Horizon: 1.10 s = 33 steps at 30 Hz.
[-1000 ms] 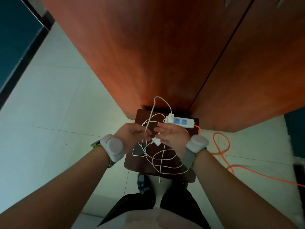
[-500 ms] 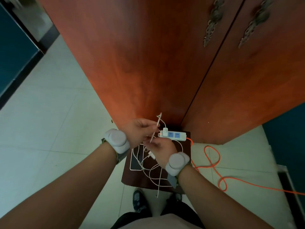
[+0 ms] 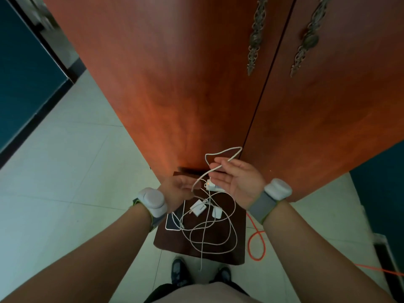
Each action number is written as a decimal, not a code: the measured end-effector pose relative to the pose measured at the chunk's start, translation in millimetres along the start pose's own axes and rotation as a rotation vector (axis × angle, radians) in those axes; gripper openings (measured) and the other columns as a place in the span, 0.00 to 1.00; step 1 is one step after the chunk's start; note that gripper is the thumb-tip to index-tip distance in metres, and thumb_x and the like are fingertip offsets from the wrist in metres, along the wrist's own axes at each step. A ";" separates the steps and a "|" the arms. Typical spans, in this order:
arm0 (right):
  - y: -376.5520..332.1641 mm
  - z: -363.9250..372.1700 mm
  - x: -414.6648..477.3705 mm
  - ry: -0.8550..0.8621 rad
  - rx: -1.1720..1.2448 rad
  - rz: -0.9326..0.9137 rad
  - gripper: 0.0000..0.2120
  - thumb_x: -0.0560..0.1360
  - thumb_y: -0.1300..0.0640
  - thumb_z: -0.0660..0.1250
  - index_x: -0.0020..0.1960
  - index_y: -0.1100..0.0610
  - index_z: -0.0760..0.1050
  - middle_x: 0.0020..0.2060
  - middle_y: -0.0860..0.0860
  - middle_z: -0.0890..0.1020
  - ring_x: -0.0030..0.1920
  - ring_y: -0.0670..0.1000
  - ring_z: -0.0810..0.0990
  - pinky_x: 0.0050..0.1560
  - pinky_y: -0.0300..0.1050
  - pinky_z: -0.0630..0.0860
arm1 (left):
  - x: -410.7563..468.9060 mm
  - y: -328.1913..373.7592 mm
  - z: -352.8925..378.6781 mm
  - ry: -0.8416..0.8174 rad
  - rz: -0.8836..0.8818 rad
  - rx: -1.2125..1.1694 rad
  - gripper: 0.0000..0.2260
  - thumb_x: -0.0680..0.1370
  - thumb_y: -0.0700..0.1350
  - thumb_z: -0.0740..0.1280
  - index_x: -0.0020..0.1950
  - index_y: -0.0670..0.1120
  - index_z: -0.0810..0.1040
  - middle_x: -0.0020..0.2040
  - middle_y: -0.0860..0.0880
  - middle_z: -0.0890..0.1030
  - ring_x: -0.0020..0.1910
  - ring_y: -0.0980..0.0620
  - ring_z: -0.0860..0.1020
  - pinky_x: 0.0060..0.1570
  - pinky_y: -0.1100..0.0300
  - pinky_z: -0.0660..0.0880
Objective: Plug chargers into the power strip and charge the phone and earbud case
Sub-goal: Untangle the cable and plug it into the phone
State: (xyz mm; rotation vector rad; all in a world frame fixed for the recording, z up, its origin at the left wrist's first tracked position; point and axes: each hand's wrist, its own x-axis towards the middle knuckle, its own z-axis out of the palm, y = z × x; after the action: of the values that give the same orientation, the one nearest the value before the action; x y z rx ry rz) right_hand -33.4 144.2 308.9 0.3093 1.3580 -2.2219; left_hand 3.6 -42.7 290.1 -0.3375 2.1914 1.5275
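1. Looking straight down past two bare forearms, we see a small dark stool on the pale tiled floor, tight against a red-brown cabinet.
2. Right hand is up, palm turned toward the camera, fingers pinched together on a white cable; a thin loop of it arches above the fingertips, in front of the cabinet doors.
3. Left hand sits lower and just left, fingers closed on the same cable where it drops from the right hand.
4. Below both hands, the cable falls into a loose tangle of loops on the stool, and one end hangs off the near edge between the shoes.
5. Power strip, white with a small orange light, lies at the stool's far edge, mostly hidden behind the right hand.
6. White charger lies in the middle of the stool, among the loops.
7. Just to its right there is a smaller white rounded piece, the earbud case by its looks, though I cannot be sure.
8. Phone, dark with a bright rim, lies flat at the stool's left side, partly under the left wrist.
9. Orange cord curls on the floor to the right of the stool.
10. Grey bands with white pucks wrap both wrists.
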 end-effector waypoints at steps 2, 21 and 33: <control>-5.5 -6.2 -0.8 0.003 0.062 0.002 0.08 0.78 0.61 0.60 0.51 0.61 0.77 0.44 0.56 0.83 0.39 0.52 0.84 0.46 0.46 0.82 | -4.7 -1.1 6.4 0.025 0.011 0.102 0.09 0.73 0.36 0.70 0.48 0.49 0.82 0.44 0.53 0.84 0.41 0.60 0.81 0.48 0.66 0.75; 50.8 25.0 -0.6 -0.056 -0.524 -0.038 0.24 0.73 0.68 0.66 0.68 0.60 0.69 0.61 0.54 0.77 0.62 0.49 0.74 0.58 0.40 0.72 | -17.6 64.5 -11.6 0.118 0.137 -0.121 0.05 0.74 0.39 0.69 0.49 0.41 0.83 0.33 0.53 0.83 0.27 0.65 0.77 0.29 0.74 0.71; 52.2 53.8 -15.3 0.012 -0.554 -0.145 0.09 0.77 0.63 0.62 0.45 0.58 0.81 0.38 0.50 0.84 0.36 0.47 0.82 0.45 0.40 0.79 | -10.1 60.6 -19.6 -0.005 0.145 -0.272 0.10 0.75 0.43 0.68 0.55 0.44 0.79 0.49 0.43 0.84 0.50 0.48 0.82 0.51 0.59 0.79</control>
State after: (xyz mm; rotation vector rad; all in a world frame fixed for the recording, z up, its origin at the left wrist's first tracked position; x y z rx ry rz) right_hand 11.1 82.4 301.5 0.0233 1.9778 -1.8474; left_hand -18.5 -39.7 350.7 -0.2626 2.0443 1.9093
